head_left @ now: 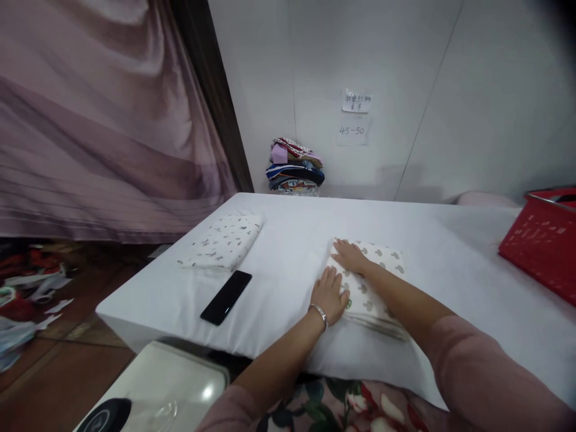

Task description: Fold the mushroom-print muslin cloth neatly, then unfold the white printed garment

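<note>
A folded white cloth with a grey-beige pattern [380, 258] lies on the white-covered table [288, 240] in front of me. My left hand [329, 294], with a bracelet at the wrist, rests on its near left edge, palm down and fingers spread. Farther back, my right hand [350, 256] lies flat near the cloth's far left corner. Both hands touch the cloth without gripping it. Another folded white cloth with small dark prints [225, 241] lies at the table's left side. Between it and the near edge is a black phone [226, 297].
A red basket [544, 240] stands at the table's right end. Folded fabrics [294, 168] are stacked beyond the far edge, by the wall. A pink curtain [112, 120] hangs at the left. Below the near left edge is a pale box-like object [166, 378].
</note>
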Available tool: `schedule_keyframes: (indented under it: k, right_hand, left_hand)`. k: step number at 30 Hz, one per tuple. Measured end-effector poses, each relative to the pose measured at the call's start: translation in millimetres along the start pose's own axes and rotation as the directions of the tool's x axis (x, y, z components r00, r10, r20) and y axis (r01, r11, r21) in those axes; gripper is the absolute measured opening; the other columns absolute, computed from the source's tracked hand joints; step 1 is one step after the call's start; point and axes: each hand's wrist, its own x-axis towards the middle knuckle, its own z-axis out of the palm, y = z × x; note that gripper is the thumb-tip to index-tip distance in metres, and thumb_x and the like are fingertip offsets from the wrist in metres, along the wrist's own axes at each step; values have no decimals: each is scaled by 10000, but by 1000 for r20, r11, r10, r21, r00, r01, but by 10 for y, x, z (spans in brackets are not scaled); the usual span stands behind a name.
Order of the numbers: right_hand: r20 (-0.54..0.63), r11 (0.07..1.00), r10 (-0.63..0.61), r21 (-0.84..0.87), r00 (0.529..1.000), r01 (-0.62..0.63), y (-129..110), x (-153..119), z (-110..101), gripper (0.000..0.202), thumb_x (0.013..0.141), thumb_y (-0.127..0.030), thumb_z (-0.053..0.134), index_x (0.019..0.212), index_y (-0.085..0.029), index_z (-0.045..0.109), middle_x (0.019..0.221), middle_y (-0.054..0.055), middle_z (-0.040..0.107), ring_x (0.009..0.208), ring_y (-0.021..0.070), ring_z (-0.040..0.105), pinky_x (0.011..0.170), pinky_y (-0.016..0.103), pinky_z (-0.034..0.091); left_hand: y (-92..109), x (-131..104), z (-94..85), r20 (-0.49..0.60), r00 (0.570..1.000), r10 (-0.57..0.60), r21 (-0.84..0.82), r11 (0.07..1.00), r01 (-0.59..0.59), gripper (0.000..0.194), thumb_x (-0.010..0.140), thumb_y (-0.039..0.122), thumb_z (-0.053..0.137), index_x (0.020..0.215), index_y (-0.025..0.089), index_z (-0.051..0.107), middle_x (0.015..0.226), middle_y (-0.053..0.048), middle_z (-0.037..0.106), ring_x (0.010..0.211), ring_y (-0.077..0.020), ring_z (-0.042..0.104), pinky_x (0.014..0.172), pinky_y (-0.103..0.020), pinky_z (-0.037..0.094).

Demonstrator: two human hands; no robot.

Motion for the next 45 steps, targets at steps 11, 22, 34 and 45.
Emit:
schedule_keyframes:
  k: [11, 22, 34, 45]
  right_hand:
    - [-148, 695, 567, 614, 811, -374, 694, -1651, 96, 669, 780, -428, 576, 1374, -180, 393, 1474, 93, 316, 1350, 253, 285, 1106, 398, 250]
    - [158, 38, 691, 967, 706, -254, 383, -1985, 37, 896, 717, -387, 689, 1448, -193, 207, 1400, 136, 427, 1116, 229, 570, 897, 288, 504]
    - [248, -70, 557, 965, 793, -253, 582, -1911, -16, 699, 754, -305, 652, 1374, -207, 344, 1116, 101, 662, 852, 213, 675, 723, 319, 556]
    - [298, -9, 680, 917, 670, -399, 825, -2008, -62, 852, 682, -378, 723, 1413, -248, 305, 1335, 125, 506, 957, 248, 650, 788, 348, 554]
  left_hand:
    - [-109, 162, -92, -19, 985, -172, -381, 912, 152, 481, 828, 370, 514, 1263, 163, 506, 1454, -88, 352, 1358, -210, 274, 1114, -326, 254]
    - [-235, 328, -242, 156, 909, -387, -407, 813, 416, 574, 810, 396, 527, 1309, 128, 433, 1283, -143, 543, 1151, -260, 521, 944, -320, 381]
    - [-215, 280, -202, 124, 928, -351, -418, 830, 370, 477, 792, 365, 570, 1205, 134, 513, 1204, -125, 593, 1056, -237, 561, 893, -302, 406]
    - [-94, 326, -97, 221, 895, -388, -468, 763, 447, 660, 779, 585, 508, 1248, 122, 476, 1223, -155, 586, 1111, -282, 550, 897, -338, 417]
